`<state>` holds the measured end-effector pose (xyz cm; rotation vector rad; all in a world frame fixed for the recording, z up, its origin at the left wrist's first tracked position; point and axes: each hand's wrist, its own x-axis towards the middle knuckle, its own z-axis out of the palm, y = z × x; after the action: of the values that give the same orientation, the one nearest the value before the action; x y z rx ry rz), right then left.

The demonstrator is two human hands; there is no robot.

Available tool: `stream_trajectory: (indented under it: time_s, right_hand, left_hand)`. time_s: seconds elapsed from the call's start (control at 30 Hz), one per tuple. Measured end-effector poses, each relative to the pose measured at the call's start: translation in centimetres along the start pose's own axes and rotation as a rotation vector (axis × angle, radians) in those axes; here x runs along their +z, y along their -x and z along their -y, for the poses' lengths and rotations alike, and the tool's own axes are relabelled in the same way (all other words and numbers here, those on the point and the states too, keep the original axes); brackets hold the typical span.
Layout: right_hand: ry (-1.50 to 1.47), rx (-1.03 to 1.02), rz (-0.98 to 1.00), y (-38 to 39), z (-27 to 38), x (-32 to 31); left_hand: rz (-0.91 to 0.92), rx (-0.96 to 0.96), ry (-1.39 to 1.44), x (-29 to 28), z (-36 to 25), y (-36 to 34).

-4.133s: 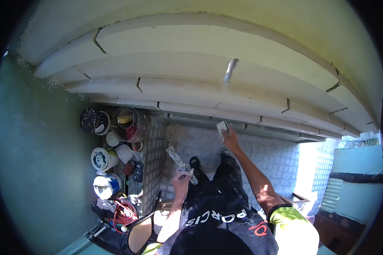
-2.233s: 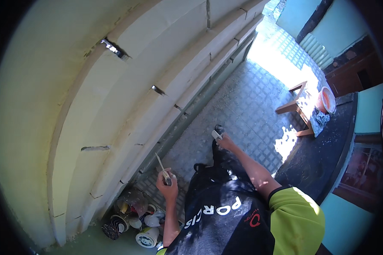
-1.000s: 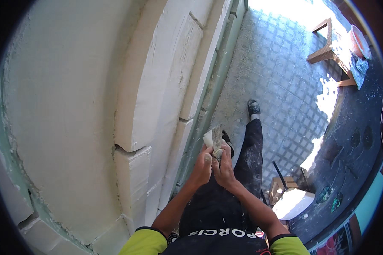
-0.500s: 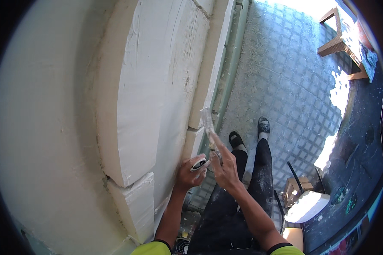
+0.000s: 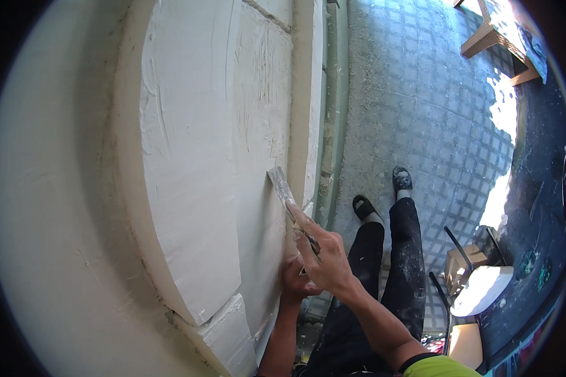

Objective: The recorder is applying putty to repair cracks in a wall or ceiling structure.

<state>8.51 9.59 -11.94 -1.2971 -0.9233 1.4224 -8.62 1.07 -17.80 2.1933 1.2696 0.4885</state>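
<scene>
My right hand point(image 5: 326, 262) grips a plaster-smeared putty knife point(image 5: 279, 183), its index finger stretched toward the blade. The blade's end touches or is just off the white stepped plaster surface point(image 5: 258, 125) on my left, which has ridges and streaks. Below it my left hand point(image 5: 295, 284) is curled close to the wall, largely hidden behind my right hand; what it holds cannot be made out now.
Paved floor point(image 5: 421, 113) lies right of the wall, with my legs and sandals on it. A woven plastic table point(image 5: 486, 41) stands top right. A chair with a pale seat point(image 5: 481, 286) and a cardboard box point(image 5: 456, 267) sit lower right beside a dark ledge point(image 5: 541, 182).
My view has turned toward the stepped wall since the oldest frames. My hands came together from apart, then the knife moved left onto the plaster, while my left hand slipped behind my right.
</scene>
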Motion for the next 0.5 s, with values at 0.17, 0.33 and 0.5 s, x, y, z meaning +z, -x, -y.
stream_trajectory:
  time_s: [0.17,0.33,0.5]
  right_hand:
    - [-0.089,-0.009,-0.196,-7.5,0.0,-1.3]
    - [-0.147,0.126,-0.063,0.3,0.4,0.5]
    - [-0.182,0.262,-0.036,-1.8,-0.8,0.0]
  left_hand:
    - [0.027,0.094,-0.079,-0.6,-1.5,-2.2]
    - [0.043,0.157,-0.03,-0.8,0.5,1.1]
    - [-0.029,0.07,0.048,-0.7,-1.1,1.1]
